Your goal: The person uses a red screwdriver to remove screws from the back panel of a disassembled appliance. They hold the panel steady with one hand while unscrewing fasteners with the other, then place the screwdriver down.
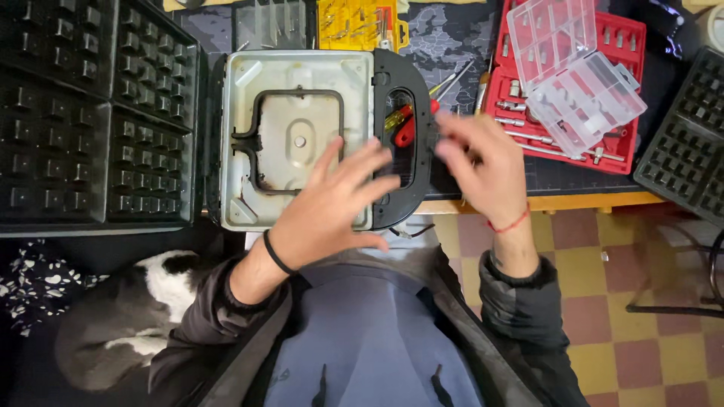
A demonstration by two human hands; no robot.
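Head view, left hand: the left hand [332, 200] hovers open, fingers spread, over the near right corner of the bare metal plate [298, 147] of the opened waffle iron [226, 136].
Head view, right hand: the right hand [483, 162] is blurred, fingers loosely curled at the black handle housing [407, 136]; I cannot tell whether it pinches anything.
Where the appliance is: at the near edge of the workbench [528, 202], straight ahead of the person, heating element [294, 139] looping across the plate.
In the handle slot: a screwdriver [400, 124] with red and yellow grip lies in the housing's opening.
Left side: removed black waffle grids [98, 113] lie just beside the iron.
Far right: a red socket set [566, 83] with a clear lid [573, 71], another grid [682, 147] at the right edge.
Step in hand: looks like disassembly, working at the handle housing.
Next move calls for: probably a steadying left palm on the plate and a firm grip on the housing or screwdriver.
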